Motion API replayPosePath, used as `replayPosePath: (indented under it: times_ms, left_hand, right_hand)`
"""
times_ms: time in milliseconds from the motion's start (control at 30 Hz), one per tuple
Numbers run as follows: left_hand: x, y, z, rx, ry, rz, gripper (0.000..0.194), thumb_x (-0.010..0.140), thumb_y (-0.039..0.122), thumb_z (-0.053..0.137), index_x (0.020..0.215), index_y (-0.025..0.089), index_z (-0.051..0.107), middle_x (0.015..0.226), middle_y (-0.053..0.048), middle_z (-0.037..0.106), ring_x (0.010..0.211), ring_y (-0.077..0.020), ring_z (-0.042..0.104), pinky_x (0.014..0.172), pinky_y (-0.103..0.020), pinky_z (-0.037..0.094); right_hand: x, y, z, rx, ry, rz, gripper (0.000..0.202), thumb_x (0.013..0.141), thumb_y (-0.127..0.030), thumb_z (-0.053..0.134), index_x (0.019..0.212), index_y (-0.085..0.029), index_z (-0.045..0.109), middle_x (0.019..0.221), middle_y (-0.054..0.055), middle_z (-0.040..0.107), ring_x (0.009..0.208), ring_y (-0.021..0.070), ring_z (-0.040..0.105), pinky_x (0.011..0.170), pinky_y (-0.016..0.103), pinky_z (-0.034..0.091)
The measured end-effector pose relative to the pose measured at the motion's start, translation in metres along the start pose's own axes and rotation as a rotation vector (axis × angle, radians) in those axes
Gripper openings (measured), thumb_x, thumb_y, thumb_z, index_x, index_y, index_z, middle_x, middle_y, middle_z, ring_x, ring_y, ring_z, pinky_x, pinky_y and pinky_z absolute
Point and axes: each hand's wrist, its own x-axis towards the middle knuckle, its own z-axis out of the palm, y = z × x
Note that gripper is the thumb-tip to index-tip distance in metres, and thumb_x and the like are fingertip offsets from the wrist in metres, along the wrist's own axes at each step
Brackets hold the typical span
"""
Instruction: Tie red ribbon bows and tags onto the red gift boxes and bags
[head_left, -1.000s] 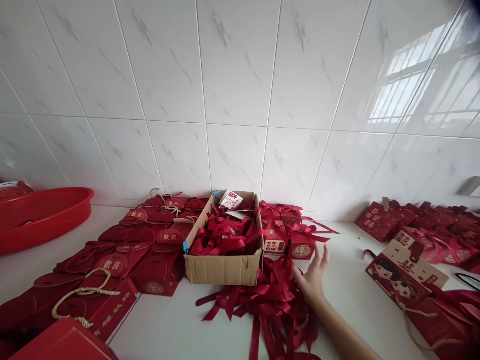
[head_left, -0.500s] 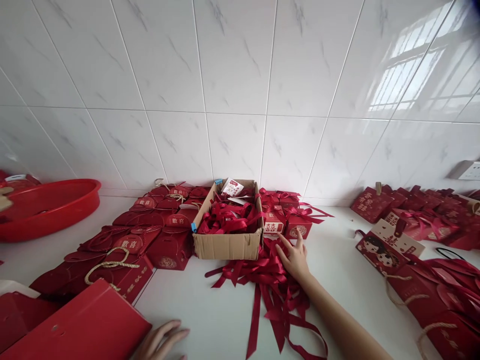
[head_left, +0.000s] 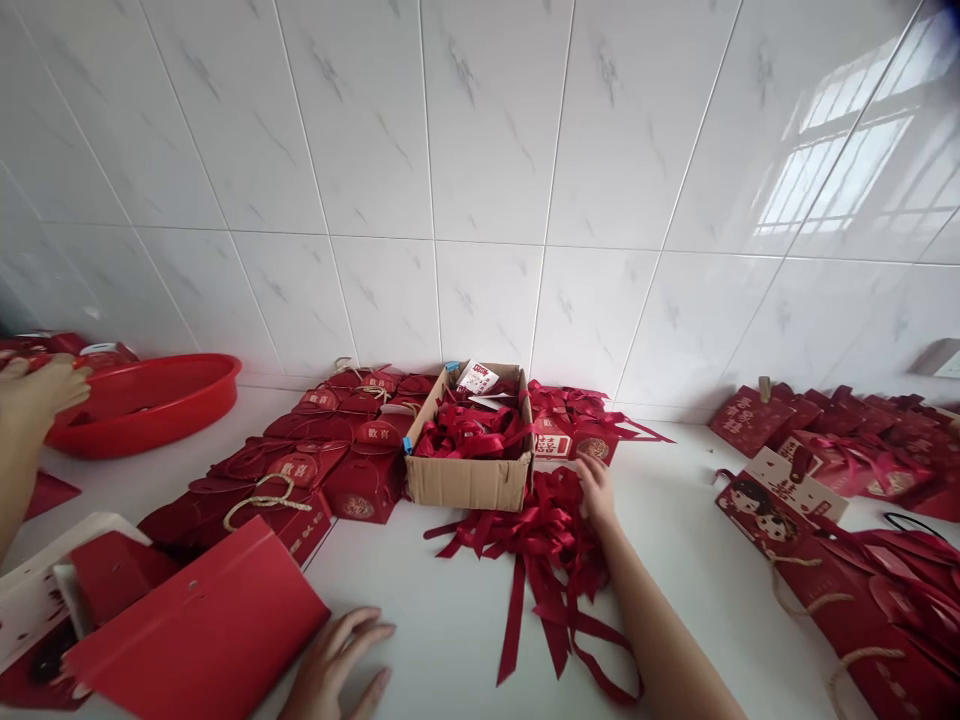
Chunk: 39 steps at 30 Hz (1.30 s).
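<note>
My right grip (head_left: 591, 482) meets the ribbons (head_left: 555, 535), central on the desk (head_left: 442, 630); pinching or not, I can't tell. My left grip (head_left: 337, 668), loosely spread, empty, sits toward the near edge. Tangles could drag extra ribbons.

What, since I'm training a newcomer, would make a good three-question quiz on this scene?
1. True or false: the red basin sits left of the cardboard box in the picture.
2. Which of the camera wearer's hands is nearer the loose ribbons in front of the box? A) left B) right
3. What lies in the cardboard box?

Key: 1. True. 2. B, the right hand. 3. Red ribbons and white paper.
</note>
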Motion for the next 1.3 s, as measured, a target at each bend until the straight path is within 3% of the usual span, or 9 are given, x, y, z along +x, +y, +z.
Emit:
replayPosePath:
  times_ms: [233,400,633,833,900,967,1033,1167,1300]
  left_hand:
    - [-0.001,0.011,-0.005,-0.027,-0.047,-0.046,0.027,0.086,0.034,0.057,0.109,0.028,0.070,0.116,-0.007,0.066,0.106,-0.0247,0.065,0.087,-0.037,0.059]
    - [0.003,0.013,-0.006,-0.091,-0.052,-0.041,0.025,0.087,0.033,0.054,0.105,0.025,0.070,0.114,-0.008,0.066,0.106,-0.0239,0.064,0.089,-0.037,0.057]
    - [0.006,0.014,-0.006,-0.140,-0.083,-0.066,0.025,0.088,0.035,0.052,0.102,0.023,0.069,0.114,-0.009,0.064,0.108,-0.0241,0.062,0.092,-0.039,0.054]
    - [0.002,0.020,-0.005,-0.119,-0.094,-0.065,0.026,0.089,0.033,0.051,0.106,0.023,0.068,0.117,-0.009,0.064,0.110,-0.0270,0.059,0.094,-0.044,0.051]
    - [0.002,0.023,-0.004,-0.100,-0.094,-0.059,0.028,0.089,0.031,0.051,0.110,0.023,0.067,0.118,-0.010,0.063,0.111,-0.0284,0.058,0.093,-0.046,0.050]
    - [0.002,0.025,-0.004,-0.084,-0.098,-0.052,0.029,0.089,0.029,0.050,0.113,0.023,0.066,0.118,-0.011,0.063,0.110,-0.0288,0.058,0.093,-0.047,0.049]
    - [0.002,0.027,-0.004,-0.072,-0.104,-0.048,0.030,0.089,0.027,0.050,0.114,0.022,0.065,0.118,-0.011,0.063,0.110,-0.0283,0.057,0.094,-0.047,0.048]
    - [0.002,0.029,-0.006,-0.068,-0.118,-0.047,0.030,0.090,0.028,0.048,0.115,0.022,0.065,0.119,-0.010,0.062,0.111,-0.0273,0.056,0.095,-0.046,0.047]
    - [-0.002,0.030,-0.008,-0.076,-0.109,-0.052,0.030,0.091,0.028,0.048,0.116,0.024,0.064,0.121,-0.009,0.062,0.112,-0.0265,0.056,0.095,-0.045,0.047]
  right_hand:
    - [-0.005,0.009,-0.066,0.426,0.257,0.209,0.035,0.093,-0.035,0.056,0.123,-0.016,0.055,0.121,0.009,0.059,0.102,0.0215,0.062,0.085,0.042,0.054]
    - [-0.017,0.015,-0.077,0.419,0.302,0.212,0.035,0.093,-0.035,0.057,0.123,-0.016,0.055,0.122,0.009,0.058,0.103,0.0218,0.061,0.086,0.043,0.054]
    - [-0.036,0.008,-0.070,0.166,0.219,0.126,0.035,0.093,-0.035,0.057,0.123,-0.016,0.055,0.123,0.010,0.058,0.104,0.0223,0.061,0.087,0.043,0.053]
    - [-0.108,-0.009,-0.076,-0.154,-0.007,-0.025,0.051,0.093,-0.046,0.051,0.137,-0.020,0.045,0.138,0.013,0.049,0.121,0.0280,0.053,0.097,0.049,0.046]
    - [-0.125,-0.018,-0.072,-0.285,-0.139,-0.114,0.071,0.083,-0.056,0.059,0.144,-0.025,0.039,0.153,0.013,0.031,0.138,0.0330,0.034,0.107,0.050,0.037]
    - [-0.124,-0.028,-0.060,-0.423,-0.280,-0.201,0.096,0.061,-0.060,0.076,0.144,-0.029,0.039,0.160,0.009,0.012,0.146,0.0390,0.010,0.113,0.054,0.023]
    - [-0.109,-0.035,-0.041,-0.547,-0.392,-0.254,0.106,0.048,-0.058,0.083,0.142,-0.030,0.044,0.161,0.008,0.010,0.145,0.0438,-0.003,0.112,0.061,0.013]
    - [-0.078,-0.042,-0.001,-0.721,-0.507,-0.271,0.080,0.061,-0.056,0.079,0.131,-0.025,0.055,0.150,0.013,0.037,0.141,0.0438,0.019,0.108,0.066,0.016]
    - [-0.094,-0.041,0.009,-0.785,-0.501,-0.291,0.040,0.088,-0.040,0.062,0.120,-0.017,0.058,0.133,0.011,0.052,0.124,0.0291,0.048,0.103,0.054,0.038]
